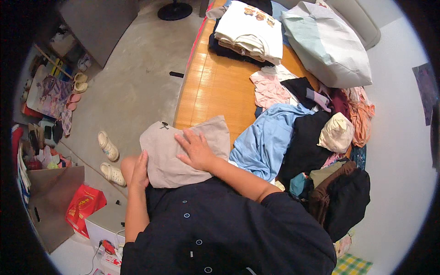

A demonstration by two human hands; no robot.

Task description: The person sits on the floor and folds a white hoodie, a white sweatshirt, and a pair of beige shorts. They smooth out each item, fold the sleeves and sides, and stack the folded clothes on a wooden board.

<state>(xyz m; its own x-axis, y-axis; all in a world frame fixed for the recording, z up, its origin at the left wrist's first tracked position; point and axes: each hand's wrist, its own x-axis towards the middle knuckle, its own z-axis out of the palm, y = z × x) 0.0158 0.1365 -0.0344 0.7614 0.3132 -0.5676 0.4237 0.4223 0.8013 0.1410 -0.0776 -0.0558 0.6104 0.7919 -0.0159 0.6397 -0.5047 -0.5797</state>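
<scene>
A beige cloth garment (165, 158) lies folded across my lap, with a small dark drawstring bow (164, 125) near its far left corner. My right hand (196, 149) rests flat on top of the cloth, fingers spread. At the garment's left edge is my left hand (139, 170), its fingers extended along the side; whether they pinch the cloth is hidden. Just right of the lap, a crumpled light blue garment (264, 137) lies beside a black one (302, 144).
Folded clothes topped by a white shirt (251, 31) sit on the bamboo mat (220, 79). Behind the loose clothes stands a large white bag (330, 44). Cream clogs (108, 146) are on the concrete floor (144, 68). A red bag (85, 208) stands at lower left.
</scene>
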